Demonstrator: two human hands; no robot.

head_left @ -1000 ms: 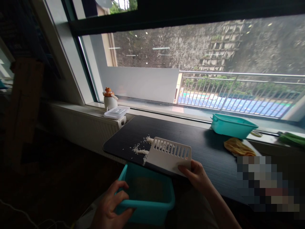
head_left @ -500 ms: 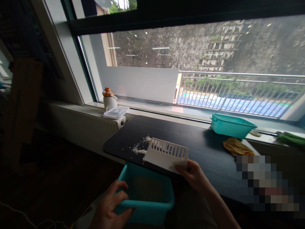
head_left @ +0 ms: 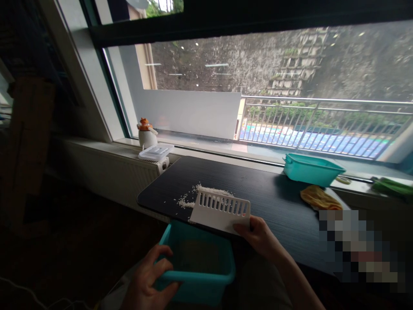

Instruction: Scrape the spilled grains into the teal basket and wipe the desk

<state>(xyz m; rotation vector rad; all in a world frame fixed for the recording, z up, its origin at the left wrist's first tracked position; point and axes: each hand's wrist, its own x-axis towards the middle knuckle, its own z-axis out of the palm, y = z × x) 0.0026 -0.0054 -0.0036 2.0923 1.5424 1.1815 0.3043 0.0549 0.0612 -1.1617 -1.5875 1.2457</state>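
My right hand (head_left: 258, 232) grips the right end of a flat white slotted plastic scraper (head_left: 216, 216), its row of slots along the far side. The scraper lies over the front edge of the dark table (head_left: 274, 211). White rice-like grains (head_left: 186, 202) are scattered to its left, with a line of them along its far side. My left hand (head_left: 155, 271) is closed around the left rim of a turquoise plastic bin (head_left: 206, 277), held below the table's front edge. The bin's inside is dark, and its contents are hard to make out.
A second turquoise bin (head_left: 312, 169) stands at the table's back right, near a yellow cloth (head_left: 319, 198). Along the window, a white jug with an orange top (head_left: 147, 135) and a clear plastic lid (head_left: 156, 151) sit by the radiator (head_left: 109, 165). A green item (head_left: 392, 187) lies far right.
The scraper in my right hand has shifted slightly left and toward me, showing more of the grain line behind it. My left hand and the bin stay nearly still.
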